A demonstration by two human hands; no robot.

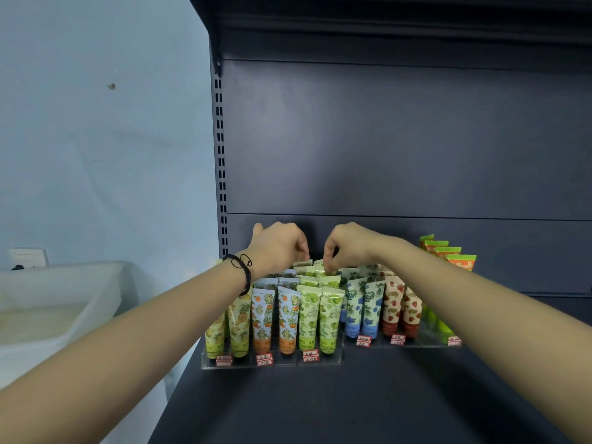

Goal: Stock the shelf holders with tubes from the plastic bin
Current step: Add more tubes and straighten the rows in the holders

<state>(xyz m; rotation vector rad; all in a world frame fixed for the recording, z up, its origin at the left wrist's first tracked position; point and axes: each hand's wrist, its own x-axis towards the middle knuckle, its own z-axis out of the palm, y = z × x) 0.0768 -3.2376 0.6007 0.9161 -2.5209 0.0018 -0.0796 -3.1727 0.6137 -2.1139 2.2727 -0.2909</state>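
Two clear acrylic holders [272,363] sit on the dark shelf, packed with upright tubes in rows: yellow pineapple [238,322], orange [261,318], green [309,315], blue [371,309] and strawberry [392,309]. My left hand [282,245] and right hand [349,245] hover over the back of the green rows. Each hand pinches the top edge of a green tube at the back [302,264]. A black cord bracelet is on my left wrist. The white plastic bin [64,302] stands at the left.
Bright green and orange tubes [448,254] stand at the right behind my right forearm. The dark shelf surface [320,405] stretches in front of the holders. The shelf's back panel and slotted upright [221,155] rise behind; a pale wall lies to the left.
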